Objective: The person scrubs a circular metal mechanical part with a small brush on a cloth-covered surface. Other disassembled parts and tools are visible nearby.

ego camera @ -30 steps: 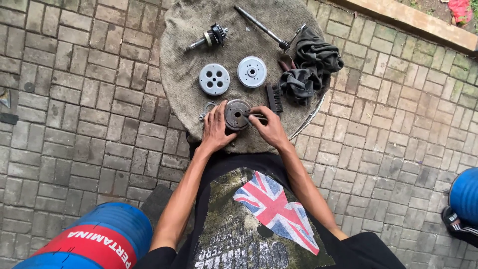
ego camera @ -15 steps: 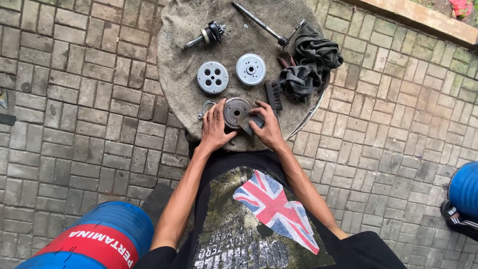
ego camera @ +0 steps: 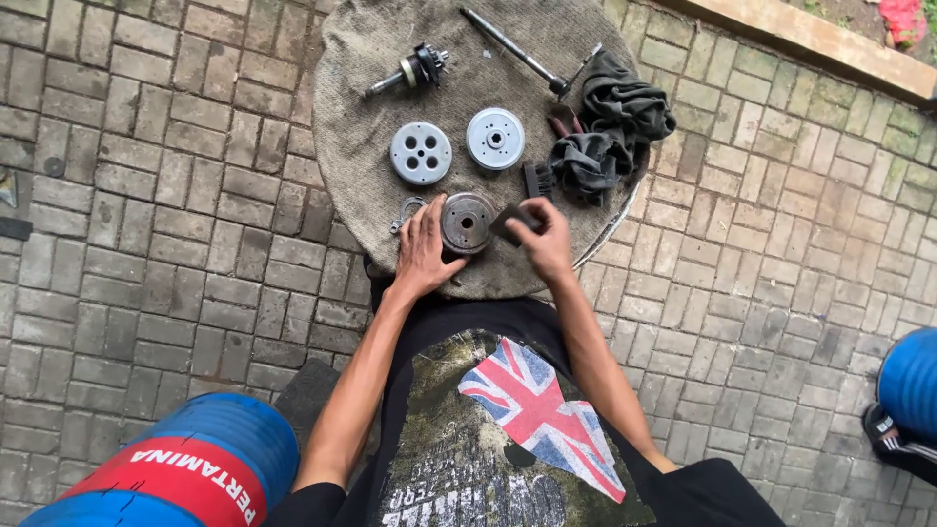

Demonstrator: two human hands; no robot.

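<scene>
**Hands at work on a grimy metal hub**

A round, dark, rust-stained metal hub [ego camera: 467, 222] sits on the sackcloth-covered counter [ego camera: 361, 117], touching the spread fingers of the left hand [ego camera: 425, 249]. The right hand [ego camera: 547, 239], just beside it, pinches a small dark flat piece [ego camera: 512, 222].

Far on the round burlap-covered work surface [ego camera: 361, 146]: short dark metal shaft with a geared end [ego camera: 410, 70] at left, long thin steel rod [ego camera: 512, 49] at right. Nearer, side by side: pale grey disc with five holes [ego camera: 421, 153] and pale grey hubbed disc [ego camera: 495, 139]. Crumpled dark rag [ego camera: 610, 127] piled at the right edge. Grey brick paving [ego camera: 176, 244] all around. Blue drum with a red band [ego camera: 176, 468] near left, blue drum [ego camera: 910, 381] near right.
</scene>
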